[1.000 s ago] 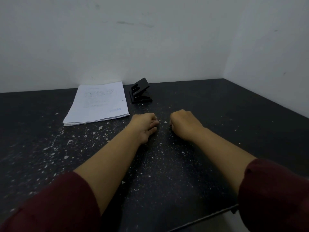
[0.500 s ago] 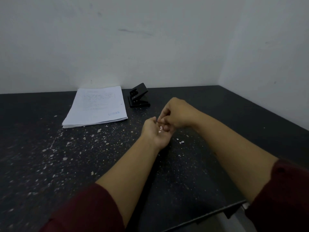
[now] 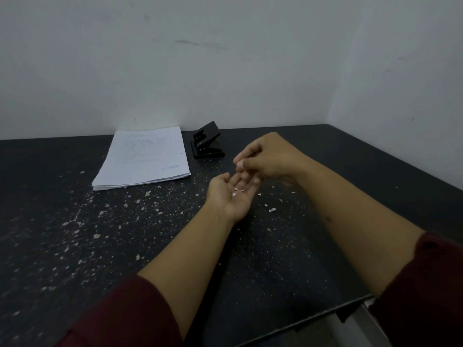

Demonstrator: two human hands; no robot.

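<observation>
My left hand (image 3: 231, 194) lies palm up just above the dark speckled table (image 3: 75, 246), fingers relaxed. A few small white paper bits (image 3: 237, 191) rest in its palm. My right hand (image 3: 265, 159) hovers right above the left fingertips, its fingers loosely bent and pointing down; nothing shows between them. More paper bits (image 3: 271, 209) lie on the table just right of the left hand. Both forearms are bare below dark red sleeves.
A stack of white printed sheets (image 3: 142, 159) lies at the back of the table by the wall. A black hole punch (image 3: 207, 145) sits to its right. White flecks cover the tabletop. The table's front edge (image 3: 313, 319) runs at lower right.
Both hands lifted off the table from resting fists. The left turned palm up and now carries paper bits. The right came over it, then rose slightly with fingers loosening.
</observation>
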